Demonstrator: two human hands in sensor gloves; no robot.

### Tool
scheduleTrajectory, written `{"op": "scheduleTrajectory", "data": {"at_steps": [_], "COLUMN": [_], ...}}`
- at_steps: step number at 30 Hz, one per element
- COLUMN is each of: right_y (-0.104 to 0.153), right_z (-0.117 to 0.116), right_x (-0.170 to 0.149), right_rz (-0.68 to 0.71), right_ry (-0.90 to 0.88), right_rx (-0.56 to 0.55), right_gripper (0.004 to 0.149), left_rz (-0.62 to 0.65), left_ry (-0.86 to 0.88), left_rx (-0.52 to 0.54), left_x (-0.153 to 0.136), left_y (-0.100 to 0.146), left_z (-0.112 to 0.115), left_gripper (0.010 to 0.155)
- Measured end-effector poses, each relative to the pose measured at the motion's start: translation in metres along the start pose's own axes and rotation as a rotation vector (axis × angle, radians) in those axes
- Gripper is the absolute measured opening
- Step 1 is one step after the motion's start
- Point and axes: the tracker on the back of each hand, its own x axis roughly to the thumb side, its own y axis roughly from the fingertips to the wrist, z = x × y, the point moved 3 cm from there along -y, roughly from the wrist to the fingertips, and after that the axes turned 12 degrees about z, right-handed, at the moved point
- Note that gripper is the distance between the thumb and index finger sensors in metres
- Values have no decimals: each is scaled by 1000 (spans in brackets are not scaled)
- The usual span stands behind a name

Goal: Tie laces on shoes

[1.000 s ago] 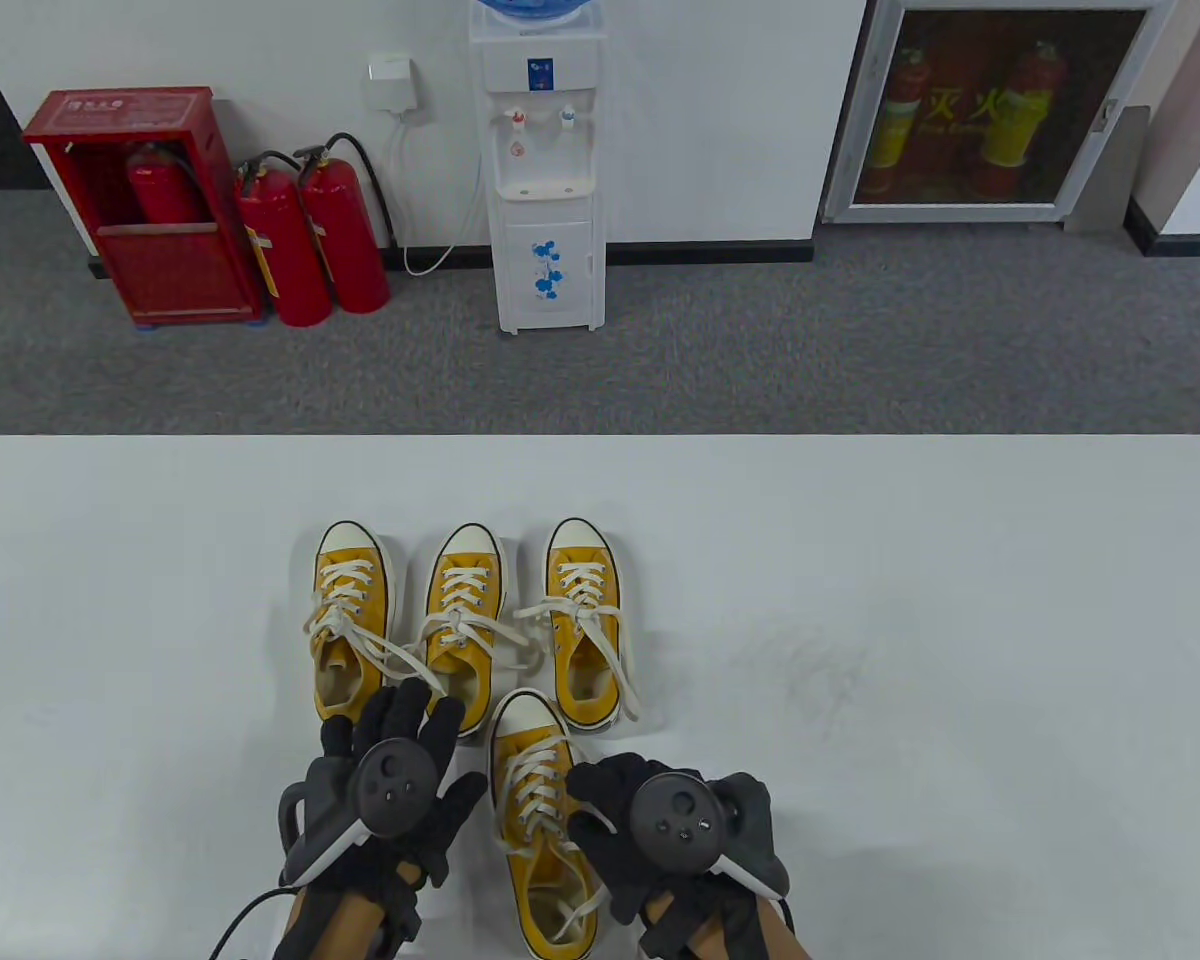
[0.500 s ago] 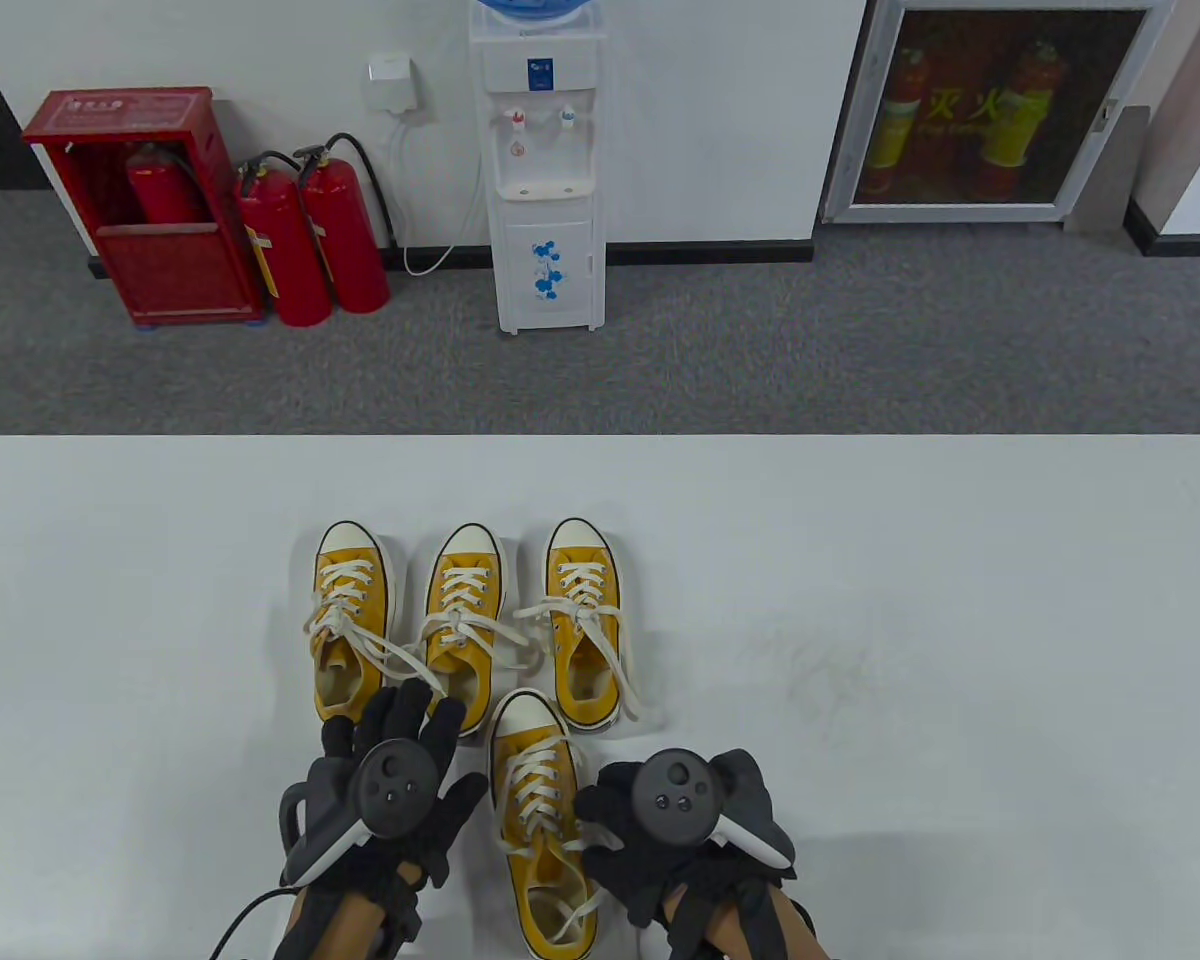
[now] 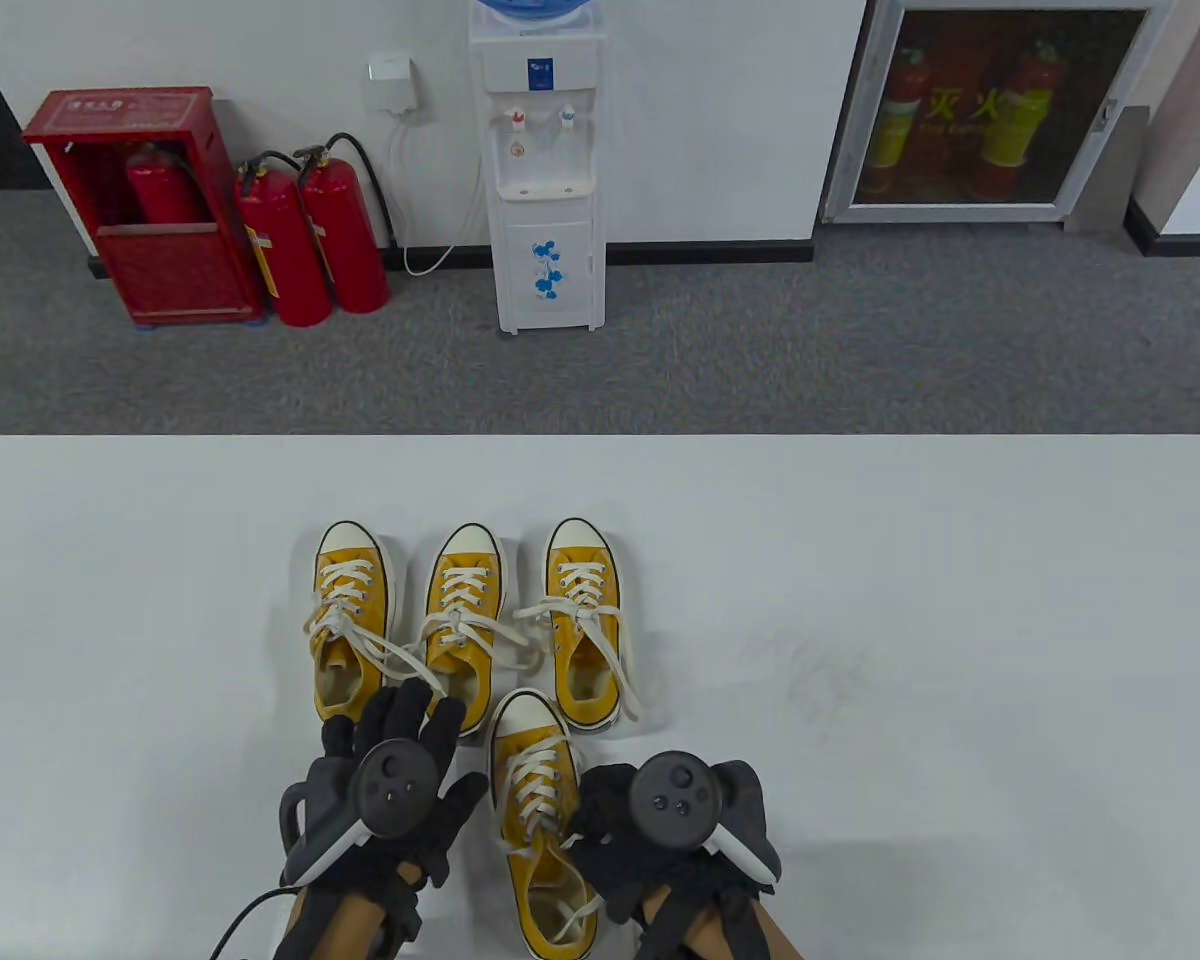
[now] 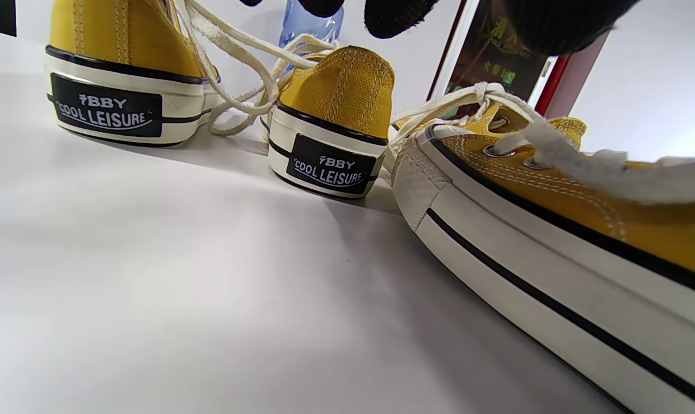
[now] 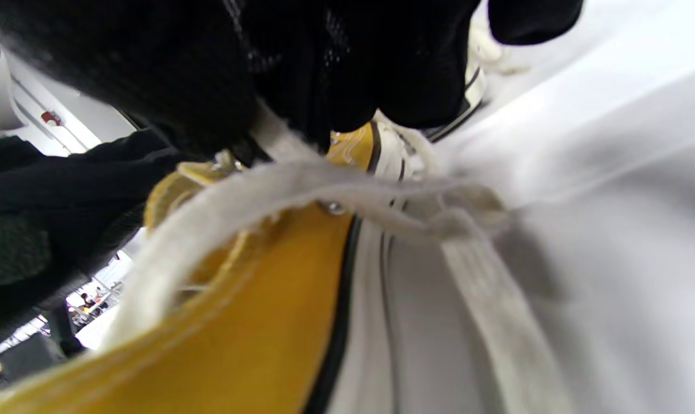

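Observation:
Four yellow canvas sneakers with white laces lie on the white table (image 3: 910, 620). Three stand in a back row: left (image 3: 352, 610), middle (image 3: 465, 610), right (image 3: 582, 610), their laces loose. The near shoe (image 3: 526, 712) lies between my hands, toe pointing away. My left hand (image 3: 410, 715) lies flat to its left, fingers straight, tips by the back shoes' heels (image 4: 342, 98). My right hand (image 3: 595, 815) is at the near shoe's right side. Its curled fingers (image 5: 353, 69) pinch that shoe's lace (image 5: 324, 184) over the yellow upper (image 5: 238, 333).
The table's far edge (image 3: 600, 437) runs across the middle of the view. Beyond it on the grey floor stand a water dispenser (image 3: 545, 170) and red fire extinguishers (image 3: 310, 235). The back shoes' loose laces (image 3: 520, 620) trail onto the table.
My right hand has slid left against the near shoe and curled its fingers onto the lace. The left hand and all the shoes have stayed put.

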Motion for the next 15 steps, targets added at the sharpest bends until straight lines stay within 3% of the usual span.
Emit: {"op": "scheduleTrajectory", "data": {"at_steps": [6, 15], "right_y": [-1, 1], "right_z": [-2, 14], "right_x": [-6, -7], "right_rz": [-30, -52], "right_ry": [-101, -289], "right_rx": [30, -55], "right_gripper": [47, 48], "left_rz": [-1, 0], "left_ry": [2, 2], "left_rx": [2, 2], "left_x": [0, 0], "left_y": [0, 0], "left_z": [0, 0], "left_gripper": [79, 79]}}
